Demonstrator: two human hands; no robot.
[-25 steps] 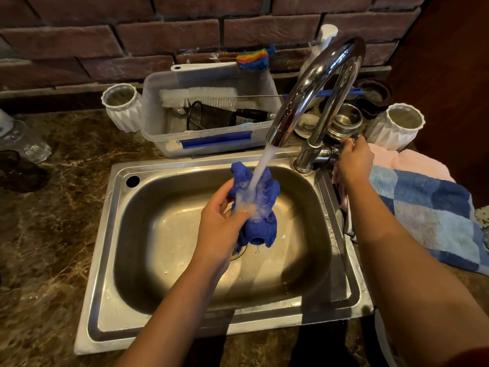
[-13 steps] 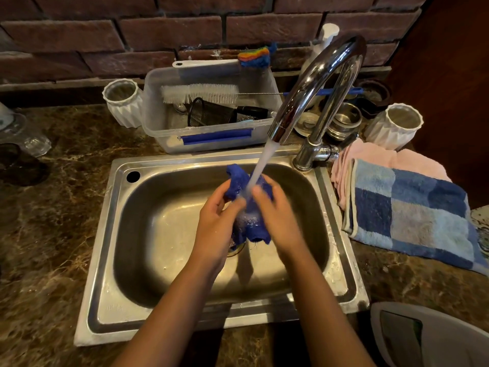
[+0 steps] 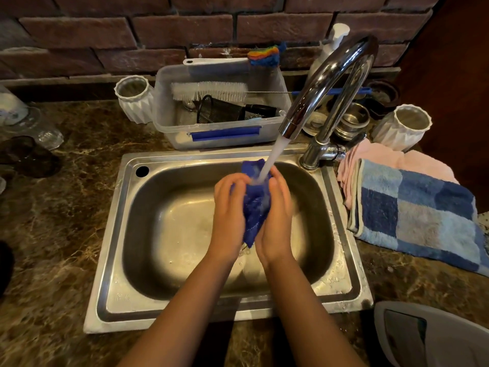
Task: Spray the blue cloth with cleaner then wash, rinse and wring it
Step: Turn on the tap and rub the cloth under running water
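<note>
The blue cloth (image 3: 255,207) is bunched up and pressed between my two palms over the middle of the steel sink (image 3: 164,234). My left hand (image 3: 229,215) holds its left side, my right hand (image 3: 276,221) its right side. Water runs from the chrome tap (image 3: 325,83) onto the top of the cloth. Much of the cloth is hidden between my hands; its top corner and lower tip stick out.
Behind the sink stands a clear plastic tub (image 3: 219,133) with a bottle brush and a black mesh cup. White ribbed cups (image 3: 135,99) (image 3: 404,125) flank it. A blue checked towel (image 3: 415,215) on a pink one lies right of the sink. A white pump bottle (image 3: 333,43) stands behind the tap.
My right hand left the tap handle and came onto the cloth. Both hands now clasp the cloth more tightly under the running water.
</note>
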